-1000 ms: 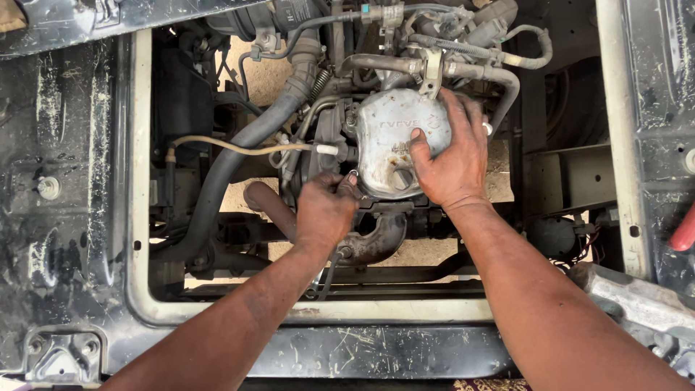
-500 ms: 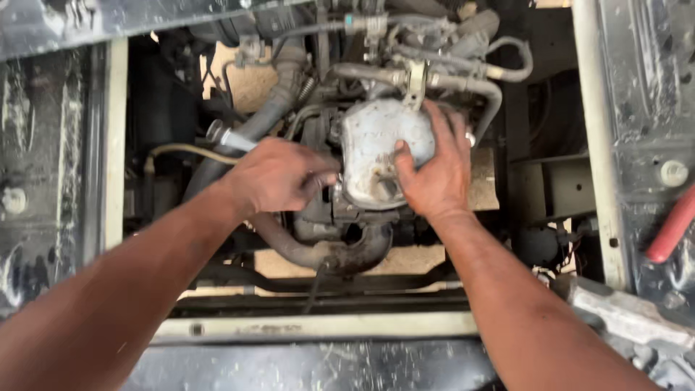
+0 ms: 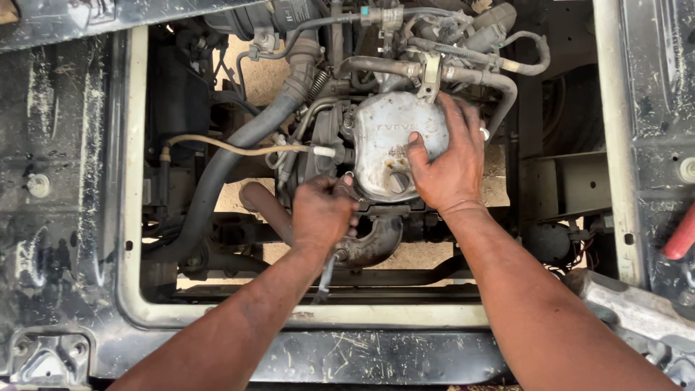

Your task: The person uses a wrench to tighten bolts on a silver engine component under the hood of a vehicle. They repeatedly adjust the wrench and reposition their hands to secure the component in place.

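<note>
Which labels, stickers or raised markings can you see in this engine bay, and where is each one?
Sticker: top centre, on a black housing; small pale rectangle with dark print.
Raised lettering: cast into the silvery metal cover, just left of the right hand; same grey as the cover.
No packages, signs or screens show.

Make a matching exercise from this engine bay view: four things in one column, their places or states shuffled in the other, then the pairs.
1. right hand
2. left hand
3. thin beige hose
4. red object

a. at the far right edge
b. spread flat on the grey metal cover
c. closed, just left of and below the cover
d. running across the left of the bay

Pairs: 1-b, 2-c, 3-d, 4-a
</note>
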